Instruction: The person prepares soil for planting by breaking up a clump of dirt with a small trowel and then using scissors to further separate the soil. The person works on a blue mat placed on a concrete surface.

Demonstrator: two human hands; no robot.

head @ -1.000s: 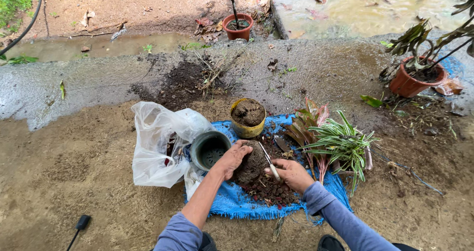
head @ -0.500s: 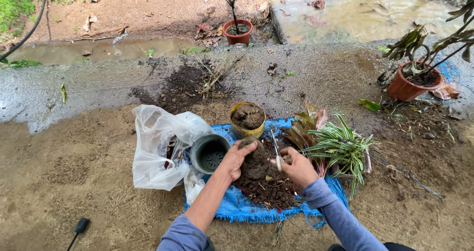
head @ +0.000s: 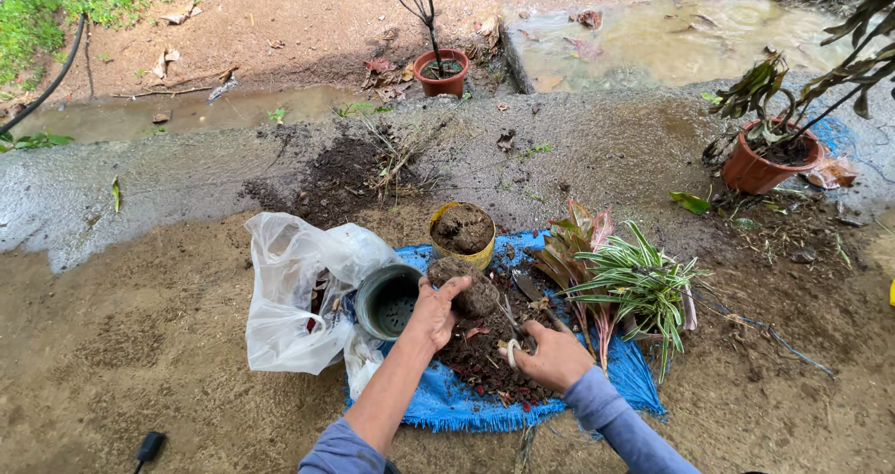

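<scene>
My left hand (head: 434,313) grips a dark clump of soil (head: 464,286), lifted a little above the soil pile (head: 480,355) on the blue cloth (head: 438,401). My right hand (head: 553,355) holds a small trowel (head: 518,317) whose blade points at the clump. A grey pot (head: 387,301) stands just left of my left hand. Behind the clump sits a yellow pot (head: 461,232) filled with soil. Striped green plants (head: 634,286) and a reddish plant (head: 576,241) lie on the cloth to the right.
A clear plastic bag (head: 298,292) lies left of the grey pot. Two terracotta pots with plants stand at the back (head: 441,71) and far right (head: 764,162). A wet concrete strip (head: 168,171), loose soil (head: 340,171) and puddles (head: 653,36) lie beyond.
My left hand has lifted the soil clump off the pile. My right hand has shifted nearer to me with the trowel.
</scene>
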